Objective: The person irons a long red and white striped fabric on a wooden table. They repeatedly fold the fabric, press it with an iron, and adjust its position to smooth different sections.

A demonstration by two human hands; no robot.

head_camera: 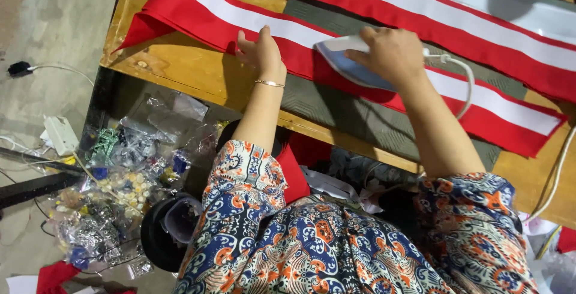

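While the head view looks down over a patterned blouse (336, 246) in blue, orange and white, the following items show; right hand (393, 54): fingers curled over the top of an iron, gripping its handle from above; iron (348, 60): pale blue and white, soleplate flat on the fabric, tip pointing toward the left hand; white cord (465, 81): runs from the iron's rear in a loop across the cloth; left hand (261, 51): open, fingers spread and pressed flat on the cloth just beside the iron's tip, holding nothing; thin bracelet (269, 83): on the left wrist; red-and-white striped fabric strip (210, 15): long, lying diagonally across the desk, under both the iron and the left hand, one pointed end near the desk's left corner; second striped strip (480, 24): parallel, farther from the person; grey pad (336, 105): between cloth and wood; desk (180, 66): wooden, yellowish, worn edge; floor items to the left: clear plastic bags (120, 174) of beads and small trimmings in a heap, a white power strip (60, 135), a black plug (19, 68) with cable, a dark round container (165, 231) near the person's knee; red cloth scraps (54, 276) at the lower edge.
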